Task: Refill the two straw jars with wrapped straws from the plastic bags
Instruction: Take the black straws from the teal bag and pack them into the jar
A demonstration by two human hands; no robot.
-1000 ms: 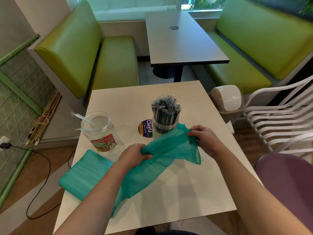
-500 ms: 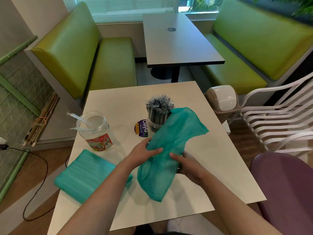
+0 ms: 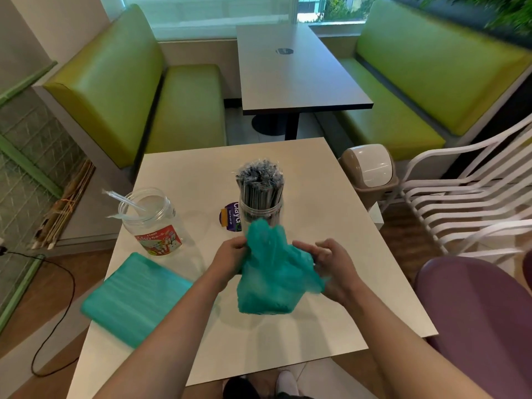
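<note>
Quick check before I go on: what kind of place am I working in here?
Most likely a cafe or small eatery: green booth benches flank a dining table, a swing-lid bin stands beside your table, and a jar of wrapped straws sits on it.
</note>
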